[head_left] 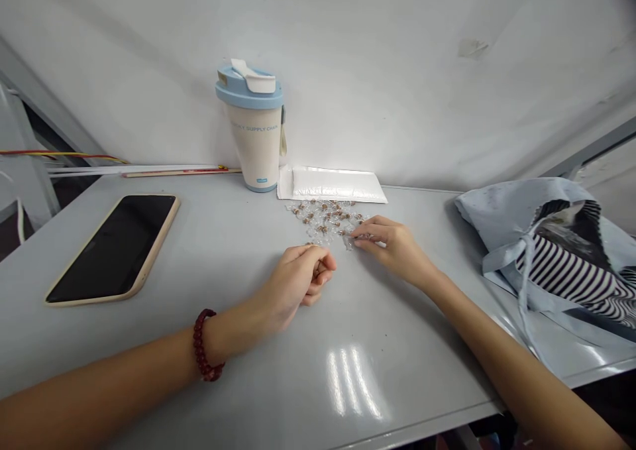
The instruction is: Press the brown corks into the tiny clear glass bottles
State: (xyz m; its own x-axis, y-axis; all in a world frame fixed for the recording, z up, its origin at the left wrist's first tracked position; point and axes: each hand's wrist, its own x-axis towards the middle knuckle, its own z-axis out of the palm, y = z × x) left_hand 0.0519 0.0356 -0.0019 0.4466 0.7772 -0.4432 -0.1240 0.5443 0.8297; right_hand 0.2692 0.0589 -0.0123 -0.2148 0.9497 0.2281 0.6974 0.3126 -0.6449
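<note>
A loose scatter of small brown pieces in clear plastic wrap (322, 219) lies on the grey table (223, 238), and I cannot tell exactly what the pieces are. My right hand (392, 248) rests at the scatter's right edge, its thumb and fingertips pinched on a clear-wrapped piece. My left hand (295, 281), with a red bead bracelet (202, 344) on the wrist, sits just below the scatter. Its fingers curl inward and hide whatever may lie inside them. One wrapped piece (309, 244) lies near its knuckles.
A white padded envelope (332, 185) lies behind the scatter, next to a blue-lidded cream tumbler (253, 128). A phone (114, 249) lies face up at left. A pale blue bag (546, 258) with striped fabric sits at right. Wires (59, 154) run along the far left.
</note>
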